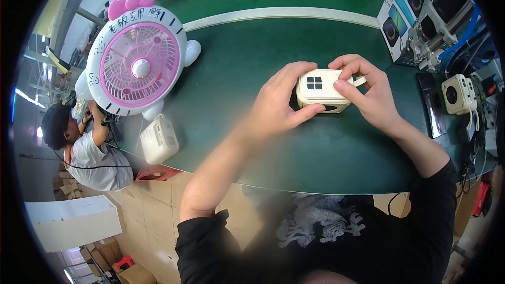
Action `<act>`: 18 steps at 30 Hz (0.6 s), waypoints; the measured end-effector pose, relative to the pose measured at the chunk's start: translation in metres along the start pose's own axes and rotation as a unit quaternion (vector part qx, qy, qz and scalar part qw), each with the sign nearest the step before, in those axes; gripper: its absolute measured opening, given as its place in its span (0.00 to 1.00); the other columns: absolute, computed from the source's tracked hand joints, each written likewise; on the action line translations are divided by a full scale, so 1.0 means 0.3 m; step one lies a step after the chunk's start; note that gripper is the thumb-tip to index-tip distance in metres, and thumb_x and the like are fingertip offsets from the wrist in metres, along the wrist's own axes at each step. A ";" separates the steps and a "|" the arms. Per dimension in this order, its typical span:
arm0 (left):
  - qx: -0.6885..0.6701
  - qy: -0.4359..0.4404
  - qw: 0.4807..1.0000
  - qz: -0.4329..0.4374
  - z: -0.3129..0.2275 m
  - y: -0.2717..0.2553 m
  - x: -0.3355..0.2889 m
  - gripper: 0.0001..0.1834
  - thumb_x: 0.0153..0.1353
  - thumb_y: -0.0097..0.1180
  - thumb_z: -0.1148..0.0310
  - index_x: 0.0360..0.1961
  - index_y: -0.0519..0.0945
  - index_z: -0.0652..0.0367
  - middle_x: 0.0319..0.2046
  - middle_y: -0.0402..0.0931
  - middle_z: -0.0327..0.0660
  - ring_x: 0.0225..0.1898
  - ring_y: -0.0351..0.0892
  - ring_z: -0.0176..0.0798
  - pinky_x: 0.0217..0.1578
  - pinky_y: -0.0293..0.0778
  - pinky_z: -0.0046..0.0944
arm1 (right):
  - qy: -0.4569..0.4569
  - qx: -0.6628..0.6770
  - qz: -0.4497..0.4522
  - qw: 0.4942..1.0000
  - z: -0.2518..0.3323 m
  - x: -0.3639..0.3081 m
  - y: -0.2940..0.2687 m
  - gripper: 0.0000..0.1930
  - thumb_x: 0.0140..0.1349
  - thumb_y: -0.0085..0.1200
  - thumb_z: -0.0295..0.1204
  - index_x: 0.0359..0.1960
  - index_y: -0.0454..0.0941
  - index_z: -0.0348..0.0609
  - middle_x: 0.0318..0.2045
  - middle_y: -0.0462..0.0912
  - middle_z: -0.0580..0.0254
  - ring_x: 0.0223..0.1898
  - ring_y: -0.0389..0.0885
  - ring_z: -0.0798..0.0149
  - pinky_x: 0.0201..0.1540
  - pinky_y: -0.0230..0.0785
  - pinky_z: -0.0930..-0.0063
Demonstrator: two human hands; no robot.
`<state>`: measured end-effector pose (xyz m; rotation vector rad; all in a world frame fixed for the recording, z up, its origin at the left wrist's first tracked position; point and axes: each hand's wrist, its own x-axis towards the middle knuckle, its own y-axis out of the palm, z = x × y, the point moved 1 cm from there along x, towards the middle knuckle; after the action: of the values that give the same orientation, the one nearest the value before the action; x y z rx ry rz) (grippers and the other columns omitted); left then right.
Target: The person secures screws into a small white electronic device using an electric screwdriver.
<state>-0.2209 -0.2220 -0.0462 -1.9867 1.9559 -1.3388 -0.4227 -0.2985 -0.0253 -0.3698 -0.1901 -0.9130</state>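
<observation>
Both hands [279, 97] [376, 94] grip cream boxy device [327, 88] (dark four-square patch up) at green tabletop [236, 47]; slackened hold could let it slip.

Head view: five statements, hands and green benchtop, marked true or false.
1. The left hand and right hand both touch the cream, box-shaped plastic device. True.
2. The round white-and-pink plastic fan is right of that device. False: it is left of it.
3. Four dark squares show on the device's top. True.
4. The flat, black, slab-like object lies between the hands. False: it lies right of the right hand.
5. A ribbed cream plastic case shows below the fan in the picture. True.
</observation>
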 end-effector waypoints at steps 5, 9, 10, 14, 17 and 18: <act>-0.020 -0.021 1.000 0.009 -0.004 0.013 0.006 0.37 0.47 0.70 0.61 0.58 0.68 0.63 0.52 0.74 0.50 0.52 0.76 0.50 0.52 0.73 0.42 | -0.040 -0.043 0.004 0.998 0.011 -0.004 -0.019 0.06 0.58 0.58 0.26 0.32 0.76 0.37 0.43 0.80 0.57 0.44 0.78 0.66 0.48 0.68 0.74; -0.015 -0.108 0.993 0.033 -0.017 -0.008 -0.001 0.40 0.46 0.68 0.60 0.60 0.67 0.63 0.54 0.73 0.51 0.55 0.75 0.48 0.54 0.71 0.43 | -0.083 -0.057 0.028 0.995 0.013 0.007 -0.007 0.03 0.61 0.55 0.24 0.34 0.75 0.38 0.44 0.80 0.55 0.47 0.78 0.62 0.51 0.69 0.69; -0.026 -0.102 0.994 0.025 0.005 -0.007 -0.007 0.40 0.44 0.67 0.64 0.61 0.67 0.62 0.54 0.74 0.51 0.55 0.75 0.48 0.54 0.71 0.44 | -0.099 -0.051 0.030 0.993 -0.006 0.011 -0.005 0.03 0.62 0.55 0.25 0.34 0.75 0.38 0.44 0.81 0.56 0.47 0.78 0.62 0.51 0.69 0.69; -0.050 -0.106 0.992 0.037 0.032 -0.011 -0.018 0.44 0.46 0.70 0.62 0.63 0.64 0.63 0.54 0.74 0.51 0.56 0.75 0.48 0.55 0.71 0.42 | -0.043 -0.110 0.053 0.992 0.014 0.006 0.016 0.10 0.61 0.57 0.31 0.40 0.74 0.41 0.47 0.77 0.56 0.52 0.75 0.56 0.52 0.69 0.63; -0.006 -0.059 0.997 0.044 0.035 0.002 -0.008 0.45 0.43 0.72 0.65 0.63 0.64 0.63 0.53 0.75 0.50 0.56 0.76 0.45 0.55 0.71 0.41 | -0.013 -0.215 0.083 0.973 0.093 -0.026 0.011 0.20 0.58 0.59 0.34 0.50 0.71 0.44 0.48 0.77 0.53 0.53 0.74 0.51 0.55 0.67 0.59; -0.006 -0.053 0.998 0.046 0.037 0.000 -0.005 0.45 0.43 0.72 0.65 0.63 0.64 0.63 0.53 0.75 0.50 0.56 0.76 0.45 0.55 0.71 0.41 | -0.046 -0.276 0.099 0.955 0.101 -0.025 0.012 0.24 0.56 0.60 0.35 0.54 0.69 0.46 0.48 0.78 0.54 0.54 0.74 0.51 0.55 0.67 0.58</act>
<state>-0.2142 -0.2264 -0.0541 -1.9048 1.9869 -1.1790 -0.4243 -0.2792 -0.0004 -0.9342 0.0233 -0.7397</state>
